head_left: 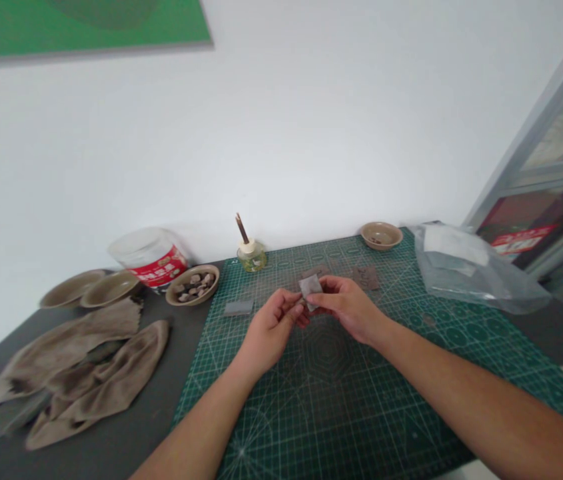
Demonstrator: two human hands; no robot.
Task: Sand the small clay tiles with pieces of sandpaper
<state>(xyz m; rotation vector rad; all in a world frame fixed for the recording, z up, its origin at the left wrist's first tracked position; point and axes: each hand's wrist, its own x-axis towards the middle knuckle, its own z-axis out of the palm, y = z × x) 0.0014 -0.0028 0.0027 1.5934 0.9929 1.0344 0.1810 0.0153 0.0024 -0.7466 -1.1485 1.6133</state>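
Note:
Over the green cutting mat (271, 400), both of my hands meet near the middle. My right hand (346, 303) is closed with its fingertips pinching a small grey square that looks like a piece of sandpaper (310, 288). Close beside it, my left hand (277, 323) is closed in a pinch at the square's left edge; what sits between its fingertips is too small and hidden to make out. Behind the hands lie brownish sandpaper pieces (366, 278) with marks on them. Left of my left hand, a flat grey strip (238, 307) rests on the mat.
A bowl of stones (192, 285), a red-labelled plastic jar (151, 257) and two bowls (71, 289) stand at left, behind a crumpled brown cloth (101, 380). A reed diffuser (252, 255) and small bowl (381, 236) stand by the wall. A clear plastic bag (476, 270) lies right.

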